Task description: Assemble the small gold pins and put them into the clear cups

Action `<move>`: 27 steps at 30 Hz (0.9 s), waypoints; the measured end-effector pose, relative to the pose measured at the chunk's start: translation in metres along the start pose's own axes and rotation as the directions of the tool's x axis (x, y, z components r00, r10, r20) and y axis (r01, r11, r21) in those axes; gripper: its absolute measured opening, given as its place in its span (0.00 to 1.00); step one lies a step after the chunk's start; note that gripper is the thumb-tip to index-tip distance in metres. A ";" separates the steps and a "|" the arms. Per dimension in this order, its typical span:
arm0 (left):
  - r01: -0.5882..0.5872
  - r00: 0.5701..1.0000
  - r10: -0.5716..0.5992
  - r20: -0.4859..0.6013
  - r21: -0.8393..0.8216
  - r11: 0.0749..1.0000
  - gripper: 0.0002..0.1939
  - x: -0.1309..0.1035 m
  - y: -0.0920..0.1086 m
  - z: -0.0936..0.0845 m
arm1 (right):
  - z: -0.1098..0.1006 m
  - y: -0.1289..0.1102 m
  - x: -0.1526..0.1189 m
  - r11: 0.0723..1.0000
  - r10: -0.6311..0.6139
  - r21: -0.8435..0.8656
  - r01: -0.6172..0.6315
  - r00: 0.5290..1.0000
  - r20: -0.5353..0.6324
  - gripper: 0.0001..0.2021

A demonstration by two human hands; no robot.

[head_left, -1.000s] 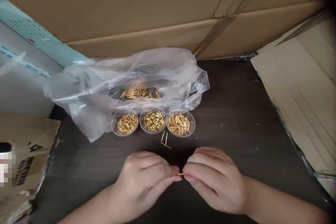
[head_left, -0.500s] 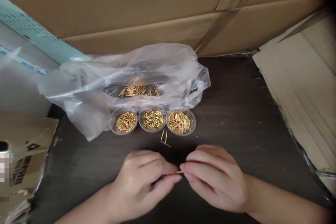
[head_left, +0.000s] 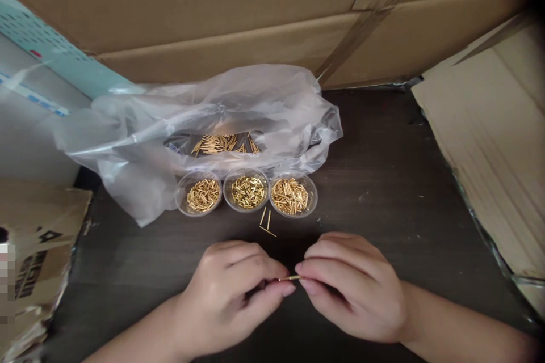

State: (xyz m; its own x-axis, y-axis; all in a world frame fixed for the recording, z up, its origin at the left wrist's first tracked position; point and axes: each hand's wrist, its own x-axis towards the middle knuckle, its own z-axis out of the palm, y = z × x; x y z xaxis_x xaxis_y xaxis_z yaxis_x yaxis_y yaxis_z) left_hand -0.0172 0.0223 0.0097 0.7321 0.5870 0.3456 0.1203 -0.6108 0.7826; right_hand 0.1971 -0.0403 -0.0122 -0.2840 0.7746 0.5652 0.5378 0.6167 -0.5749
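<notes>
A thin gold-coloured metal pin [head_left: 293, 277] spans the small gap between my two hands. My left hand [head_left: 238, 289] pinches its left end between thumb and forefinger. At the other end, the fingertips of my right hand [head_left: 355, 289] are closed on it; whether they hold a separate small piece there is hidden. Just beyond my hands, a few loose gold pins [head_left: 268, 220] lie on the dark table [head_left: 374, 181]. Behind them stand a left cup [head_left: 199, 212], a middle cup [head_left: 246, 208] and a right cup [head_left: 293, 214], all clear plastic and holding small gold metal parts.
A crumpled clear plastic bag [head_left: 136, 142] lies open behind the cups, with many gold pins [head_left: 217, 143] inside. A large cardboard box [head_left: 213, 5] walls off the back. More cardboard stands at the right [head_left: 489, 142] and left [head_left: 46, 238].
My right hand has shifted slightly to the right, so more of the pin shows between my fingertips. The whole view has also moved a little; the cups and bag stay in place.
</notes>
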 end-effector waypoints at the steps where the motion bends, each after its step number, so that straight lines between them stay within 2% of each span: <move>1: 0.002 1.000 -0.002 0.002 -0.002 1.000 0.03 0.000 0.000 0.000 | 0.000 0.000 0.000 1.000 0.006 0.004 -0.006 1.000 -0.002 0.04; 22: 0.024 1.000 -0.025 -0.006 -0.017 1.000 0.05 0.000 0.002 -0.003 | -0.002 -0.001 0.006 0.998 0.060 0.039 -0.059 0.998 -0.032 0.05; 27: 0.043 0.999 -0.043 -0.016 -0.027 0.999 0.06 0.000 0.003 -0.004 | -0.006 -0.003 0.010 0.997 0.077 0.036 -0.075 0.994 -0.072 0.04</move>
State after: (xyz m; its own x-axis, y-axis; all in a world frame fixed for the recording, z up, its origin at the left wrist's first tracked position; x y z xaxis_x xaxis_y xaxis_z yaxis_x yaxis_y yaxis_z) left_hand -0.0196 0.0222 0.0139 0.7152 0.6214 0.3199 0.1334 -0.5708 0.8102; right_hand 0.1974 -0.0352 -0.0017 -0.1836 0.8078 0.5602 0.5289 0.5615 -0.6363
